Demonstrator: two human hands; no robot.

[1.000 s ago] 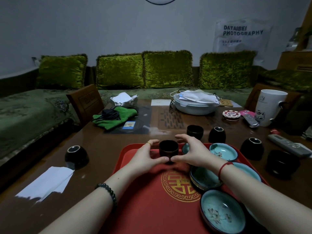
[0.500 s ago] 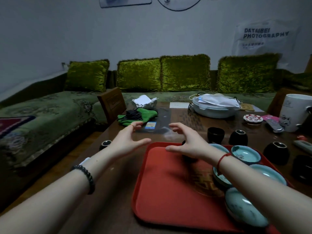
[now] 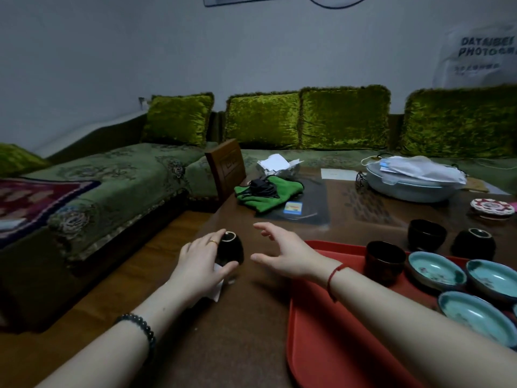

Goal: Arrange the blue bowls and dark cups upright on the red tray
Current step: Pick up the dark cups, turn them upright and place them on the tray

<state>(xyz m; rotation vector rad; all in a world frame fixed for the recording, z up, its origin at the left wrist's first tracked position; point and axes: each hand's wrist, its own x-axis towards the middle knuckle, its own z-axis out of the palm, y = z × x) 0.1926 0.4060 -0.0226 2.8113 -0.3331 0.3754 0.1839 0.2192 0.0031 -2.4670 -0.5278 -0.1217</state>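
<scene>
Left of the red tray, your left hand cups an upturned dark cup on the table, your right hand spread beside it. You're fetching it; next, lift, flip upright and set it near the tray's upright cup.

A dark cup stood upside down on the table, left of the red tray. One upright cup and three blue bowls sat on the tray.
</scene>
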